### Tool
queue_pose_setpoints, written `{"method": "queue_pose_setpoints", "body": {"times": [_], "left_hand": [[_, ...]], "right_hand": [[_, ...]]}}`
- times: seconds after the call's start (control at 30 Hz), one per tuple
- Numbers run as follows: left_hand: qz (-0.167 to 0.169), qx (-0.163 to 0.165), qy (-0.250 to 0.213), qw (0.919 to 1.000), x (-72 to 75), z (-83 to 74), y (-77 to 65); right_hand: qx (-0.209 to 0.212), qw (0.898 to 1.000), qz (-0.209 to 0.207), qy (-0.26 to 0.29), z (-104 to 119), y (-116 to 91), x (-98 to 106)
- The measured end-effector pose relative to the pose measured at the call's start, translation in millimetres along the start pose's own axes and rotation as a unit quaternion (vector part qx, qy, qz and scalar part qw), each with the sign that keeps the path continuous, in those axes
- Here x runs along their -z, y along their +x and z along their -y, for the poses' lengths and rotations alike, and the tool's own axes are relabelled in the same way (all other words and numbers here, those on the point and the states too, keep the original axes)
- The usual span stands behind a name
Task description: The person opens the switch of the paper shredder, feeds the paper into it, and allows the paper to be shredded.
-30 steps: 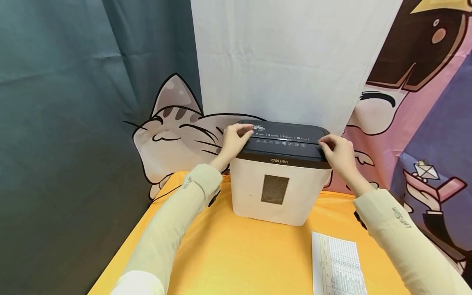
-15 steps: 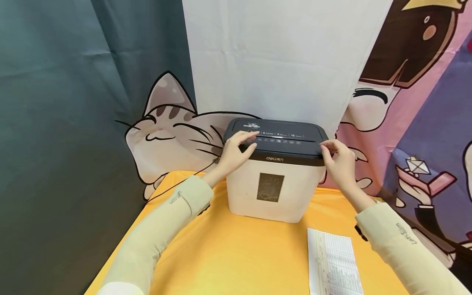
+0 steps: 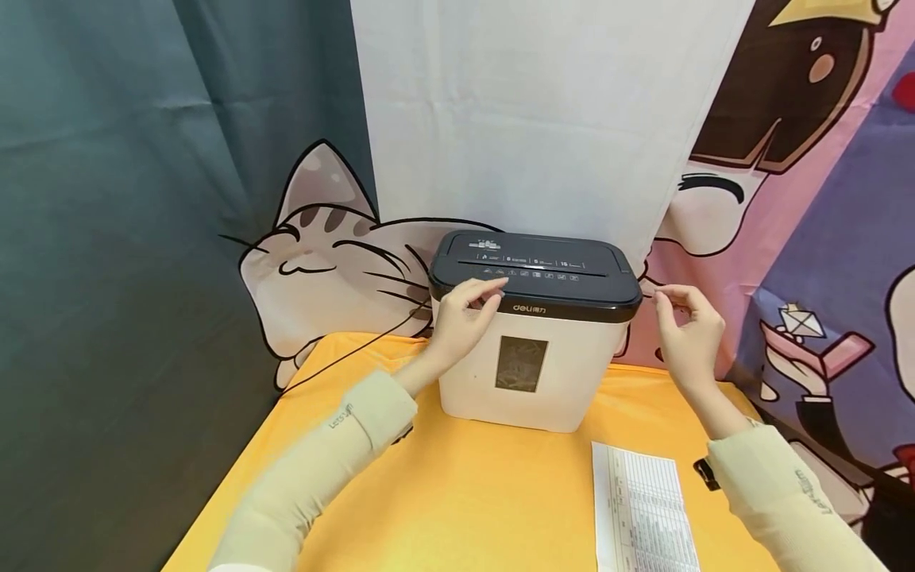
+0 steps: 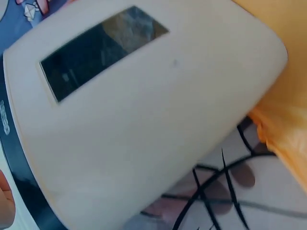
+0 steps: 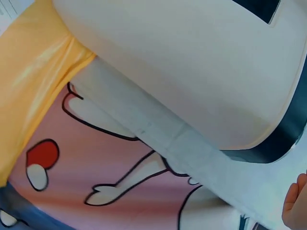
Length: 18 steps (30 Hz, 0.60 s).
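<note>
A paper shredder [image 3: 525, 373] with a white bin, a dark window and a black lid [image 3: 536, 290] stands at the back of the table. A narrow slot runs across its top. My left hand [image 3: 461, 322] hovers before the lid's front left edge, thumb and fingers loosely bent, holding nothing visible. Just off the lid's right end is my right hand [image 3: 689, 334], its thumb and forefinger near each other, with nothing seen between them. Only bits of the left hand [image 4: 5, 203] and right hand [image 5: 295, 206] show in the wrist views. A printed sheet [image 3: 643, 508] lies on the table, front right.
A yellow cloth [image 3: 457, 492] covers the table. Behind the shredder hangs a curtain [image 3: 557, 119] with cartoon figures. A thin black cord [image 3: 357, 349] runs left from the shredder toward the table's left edge.
Both hands have come away from the shredder's top. My left hand moved toward me, off the lid's left side; my right hand moved right, clear of the lid. The printed sheet stays on the table.
</note>
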<state>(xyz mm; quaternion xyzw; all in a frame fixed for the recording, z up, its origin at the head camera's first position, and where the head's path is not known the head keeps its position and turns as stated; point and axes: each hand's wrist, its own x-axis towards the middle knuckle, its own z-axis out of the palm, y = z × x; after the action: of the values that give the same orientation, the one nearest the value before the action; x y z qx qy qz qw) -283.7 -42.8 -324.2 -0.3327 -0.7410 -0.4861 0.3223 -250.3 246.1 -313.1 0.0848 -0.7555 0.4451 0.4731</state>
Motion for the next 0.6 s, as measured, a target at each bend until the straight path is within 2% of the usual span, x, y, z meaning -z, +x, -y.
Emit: {"method": "queue_pose_setpoints", "body": {"times": [0.1,0.27,0.43,0.6], "left_hand": [[-0.001,-0.006,-0.017,0.9998,-7.4,-2.9,-13.7],[0.000,0.016,-0.057,0.9983,-21.3,-8.4,-40.0],[-0.004,0.054,-0.097,0.9938,-36.0,-16.2,-64.4],[0.005,0.108,-0.121,0.9868,-49.1,-21.0,-85.6]], "right_hand": [[-0.010,1.000,-0.011,-0.011,-6,-9,7],[-0.028,0.998,-0.033,-0.035,-20,-26,18],[-0.059,0.995,-0.061,-0.045,-33,-41,27],[-0.089,0.993,-0.065,-0.044,-44,-58,33]]}}
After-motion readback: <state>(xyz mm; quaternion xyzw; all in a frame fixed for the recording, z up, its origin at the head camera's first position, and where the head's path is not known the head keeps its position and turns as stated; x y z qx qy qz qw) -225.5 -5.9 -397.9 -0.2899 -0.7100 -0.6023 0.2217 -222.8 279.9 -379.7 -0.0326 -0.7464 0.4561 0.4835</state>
